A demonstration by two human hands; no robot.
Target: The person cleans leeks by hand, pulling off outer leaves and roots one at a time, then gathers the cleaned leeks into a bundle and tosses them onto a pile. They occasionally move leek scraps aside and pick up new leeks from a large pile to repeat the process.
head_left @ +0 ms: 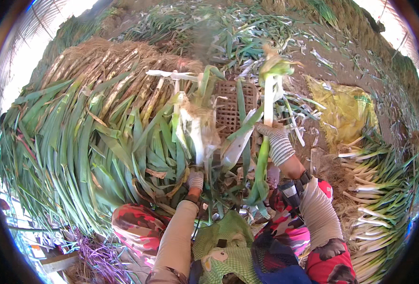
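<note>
My right hand [273, 135], in a pale glove with a ribbed cuff, is closed around a leek [269, 102]. The leek stands upright, with its white shank and frayed root end above the hand and green leaves hanging below. My left hand [195, 180], also gloved, is lower and further left. It is closed at the lower end of another leek [197, 142], whose white shank points up with loose skin around the top. A slanting leek piece with a pale sheath [240, 146] lies between the hands. Leaves partly hide the left fingers.
A big heap of untrimmed leeks [76, 137] fills the left, roots facing away. Beyond my hands is a brown perforated crate [230, 106]. A yellow sack [349, 111] and a row of cleaned white-stemmed leeks [370, 213] lie at right. Leaf scraps [219, 31] cover the far ground.
</note>
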